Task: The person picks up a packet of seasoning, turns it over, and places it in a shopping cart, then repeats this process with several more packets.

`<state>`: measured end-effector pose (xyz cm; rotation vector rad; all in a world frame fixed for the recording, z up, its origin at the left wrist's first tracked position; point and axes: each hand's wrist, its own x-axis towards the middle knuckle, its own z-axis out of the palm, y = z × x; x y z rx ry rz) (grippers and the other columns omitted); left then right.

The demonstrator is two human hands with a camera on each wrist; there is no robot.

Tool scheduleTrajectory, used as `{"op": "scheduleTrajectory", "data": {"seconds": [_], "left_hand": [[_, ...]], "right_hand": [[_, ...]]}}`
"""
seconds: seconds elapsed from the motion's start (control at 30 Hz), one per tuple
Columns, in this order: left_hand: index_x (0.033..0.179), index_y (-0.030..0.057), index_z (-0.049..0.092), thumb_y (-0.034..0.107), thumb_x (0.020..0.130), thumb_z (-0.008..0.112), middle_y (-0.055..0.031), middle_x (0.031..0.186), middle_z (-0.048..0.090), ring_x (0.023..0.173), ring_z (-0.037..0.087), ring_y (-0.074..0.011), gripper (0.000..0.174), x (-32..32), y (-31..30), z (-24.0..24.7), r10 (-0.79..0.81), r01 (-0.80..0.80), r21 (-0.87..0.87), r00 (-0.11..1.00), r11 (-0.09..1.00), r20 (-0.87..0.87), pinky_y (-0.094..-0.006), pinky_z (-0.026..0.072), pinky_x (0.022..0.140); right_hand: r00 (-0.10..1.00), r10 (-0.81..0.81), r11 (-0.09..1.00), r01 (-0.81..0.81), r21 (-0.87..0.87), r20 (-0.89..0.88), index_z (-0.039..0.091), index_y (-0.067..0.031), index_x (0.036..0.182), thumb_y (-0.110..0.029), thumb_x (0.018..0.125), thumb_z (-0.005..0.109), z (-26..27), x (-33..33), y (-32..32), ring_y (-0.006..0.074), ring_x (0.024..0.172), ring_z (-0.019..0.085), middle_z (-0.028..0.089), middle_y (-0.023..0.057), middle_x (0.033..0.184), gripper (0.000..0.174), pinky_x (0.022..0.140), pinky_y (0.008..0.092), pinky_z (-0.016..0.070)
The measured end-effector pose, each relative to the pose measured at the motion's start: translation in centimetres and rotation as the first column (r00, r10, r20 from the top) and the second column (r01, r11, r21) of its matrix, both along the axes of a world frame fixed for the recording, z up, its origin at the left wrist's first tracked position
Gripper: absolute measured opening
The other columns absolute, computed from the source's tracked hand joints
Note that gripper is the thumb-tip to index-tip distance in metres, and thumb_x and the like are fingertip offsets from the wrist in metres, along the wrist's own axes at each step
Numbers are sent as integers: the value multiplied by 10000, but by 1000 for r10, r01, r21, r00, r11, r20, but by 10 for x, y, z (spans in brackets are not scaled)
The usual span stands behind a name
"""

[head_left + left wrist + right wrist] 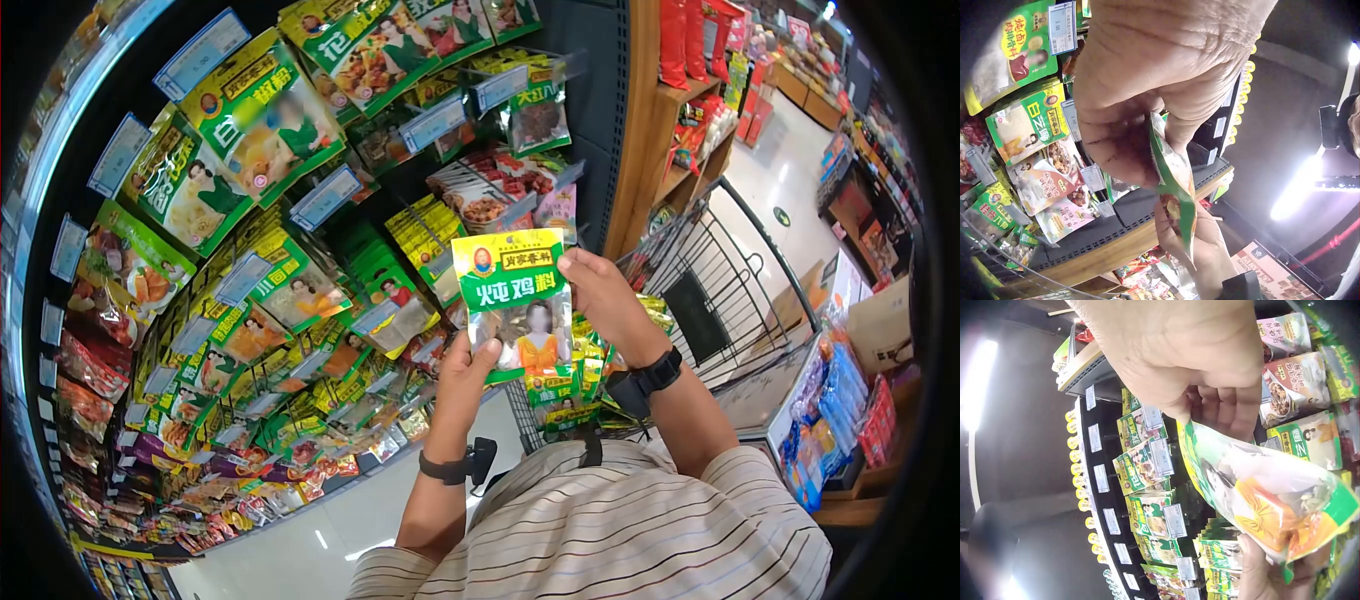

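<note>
Both hands hold up a flat yellow-and-green seasoning packet (510, 322) with a clear window and a figure in orange printed on its front. The left hand (462, 378) pinches its lower left edge, thumb on the front. At the upper right corner, the right hand (605, 300) grips it between thumb and curled fingers. In the left wrist view the packet (1175, 181) shows edge-on between the two hands. Its printed front (1272, 500) bulges slightly in the right wrist view.
Hanging seasoning packets (270, 120) with price tags (200, 52) fill the shelf rack on the left. A wire shopping cart (745, 260) stands at the right, more green-yellow packets (560, 395) inside it. Beyond it are wooden shelves (690, 110) and blue packages (845, 390).
</note>
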<state>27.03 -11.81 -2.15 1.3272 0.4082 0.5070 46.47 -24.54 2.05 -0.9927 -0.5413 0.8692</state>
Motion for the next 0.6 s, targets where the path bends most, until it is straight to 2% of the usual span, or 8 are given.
{"op": "scheduleTrajectory", "data": {"seconds": [0.07,0.17,0.27,0.37,0.4,0.5,0.6], "left_hand": [[1315,32,550,262,993,618,-15,1182,628,1042,567,-92,401,1,1,-4,-28,28,-20,999,999,18,-270,468,916],[1339,35,541,266,992,622,-13,1194,624,1055,561,-96,425,2,-3,2,-25,25,-45,1000,999,9,-276,462,929],[1352,36,538,262,990,624,-12,1206,621,1068,557,-100,435,1,2,-2,-7,7,-22,1000,1000,12,-278,459,931],[1345,37,544,255,989,626,-13,1211,622,1065,559,-96,426,1,20,-12,72,-72,-16,997,997,2,-266,459,919],[1343,36,544,247,990,621,-12,1206,624,1052,561,-90,419,4,20,2,134,-136,47,990,990,39,-257,460,907],[1336,36,549,243,994,613,-5,1180,625,1033,559,-82,404,10,39,6,209,-216,69,973,974,97,-256,462,900],[1297,25,558,258,1000,598,-5,1150,625,1002,555,-85,380,16,53,16,238,-251,186,967,950,91,-263,463,873]], "right_hand": [[999,36,998,-35,56,-5,633,-36,1097,-293,1021,554,-7,6,4,71,922,619,671,-1,1025,279,839,248,484],[999,44,998,-43,52,-18,636,-37,1104,-294,1021,556,0,4,6,65,925,618,669,-6,1011,283,834,249,490],[997,47,997,-43,64,-63,615,-26,1149,-294,1028,538,-10,10,11,92,948,628,669,21,1053,304,827,265,501],[998,40,996,-44,72,48,580,-11,1203,-285,1036,514,-13,15,11,149,982,641,659,75,1114,328,838,297,518],[998,-8,999,6,42,63,549,3,1233,-277,1039,496,-13,15,13,202,1000,648,644,124,1157,345,845,331,534],[998,-23,999,22,26,64,549,6,1228,-275,1035,496,-16,15,12,212,1000,649,645,137,1154,346,844,343,544],[994,-28,1000,28,3,107,561,5,1211,-266,1027,506,-9,14,14,196,982,647,649,138,1143,332,829,337,546]]}}
